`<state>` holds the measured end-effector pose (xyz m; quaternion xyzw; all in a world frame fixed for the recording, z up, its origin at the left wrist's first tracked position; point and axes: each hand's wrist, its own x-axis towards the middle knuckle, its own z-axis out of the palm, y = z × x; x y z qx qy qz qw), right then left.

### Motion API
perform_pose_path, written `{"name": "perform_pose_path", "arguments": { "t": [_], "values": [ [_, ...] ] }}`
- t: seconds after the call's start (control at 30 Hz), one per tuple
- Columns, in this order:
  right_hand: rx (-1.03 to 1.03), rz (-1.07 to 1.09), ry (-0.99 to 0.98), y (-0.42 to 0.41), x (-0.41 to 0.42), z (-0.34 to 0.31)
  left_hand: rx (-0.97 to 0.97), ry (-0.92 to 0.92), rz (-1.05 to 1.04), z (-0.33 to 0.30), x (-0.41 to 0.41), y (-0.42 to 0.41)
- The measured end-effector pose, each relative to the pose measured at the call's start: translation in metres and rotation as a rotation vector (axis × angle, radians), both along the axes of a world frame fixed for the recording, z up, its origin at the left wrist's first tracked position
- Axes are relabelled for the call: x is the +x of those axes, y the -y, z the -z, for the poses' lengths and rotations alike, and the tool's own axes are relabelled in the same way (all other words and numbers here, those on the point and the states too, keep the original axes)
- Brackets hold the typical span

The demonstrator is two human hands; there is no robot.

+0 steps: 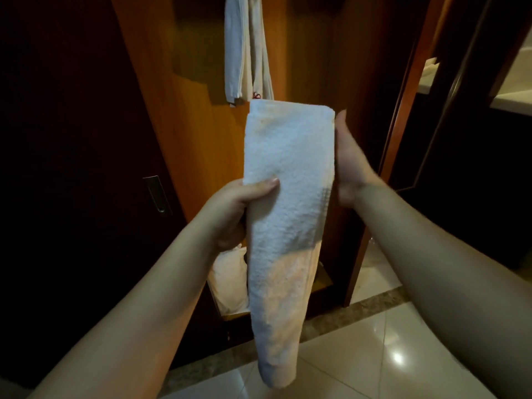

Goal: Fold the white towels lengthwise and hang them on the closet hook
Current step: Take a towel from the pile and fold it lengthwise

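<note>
I hold a white towel, folded into a long narrow strip, upright in front of an open wooden closet. My left hand pinches its left edge about halfway down, thumb on the front. My right hand grips the right edge near the top, fingers behind the cloth. The lower end hangs free over the floor. Two other white towels hang inside the closet above the held one; the hook that carries them is out of view at the top.
A pale bundle of cloth lies on the closet floor behind the towel. A dark sliding door with a metal recessed handle stands at the left. Glossy floor tiles lie below, and a dim doorway opens at the right.
</note>
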<state>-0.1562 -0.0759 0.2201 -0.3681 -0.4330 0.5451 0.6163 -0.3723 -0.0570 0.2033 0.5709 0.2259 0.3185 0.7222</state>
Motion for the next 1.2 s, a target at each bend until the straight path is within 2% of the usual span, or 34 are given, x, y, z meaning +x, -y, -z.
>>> {"name": "perform_pose_path", "arguments": {
  "t": [0.1, 0.2, 0.4, 0.5, 0.8, 0.97, 1.2],
  "values": [
    [-0.233, -0.098, -0.076, -0.009, -0.003, 0.053, -0.061, 0.058, -0.021, -0.010, 0.004, -0.009],
    [-0.360, -0.214, 0.028, -0.006, -0.016, 0.100, -0.123, 0.092, -0.066, -0.021, 0.003, -0.020],
    [-0.333, -0.275, -0.040, 0.001, -0.021, 0.119, -0.123, 0.079, -0.200, -0.037, -0.007, -0.037],
    [-0.295, -0.247, 0.008, 0.008, -0.017, 0.126, -0.130, 0.063, -0.233, -0.044, -0.007, -0.040],
    [-0.051, 0.158, 0.092, 0.041, -0.043, 0.123, -0.162, 0.073, -0.332, -0.058, -0.003, -0.045],
    [0.057, 0.257, 0.308, 0.047, -0.052, 0.123, -0.162, 0.050, -0.394, -0.060, 0.001, -0.046],
    [0.027, 0.285, 0.655, 0.044, -0.050, 0.115, -0.123, 0.059, -0.359, -0.061, 0.004, -0.045]
  ]
}}
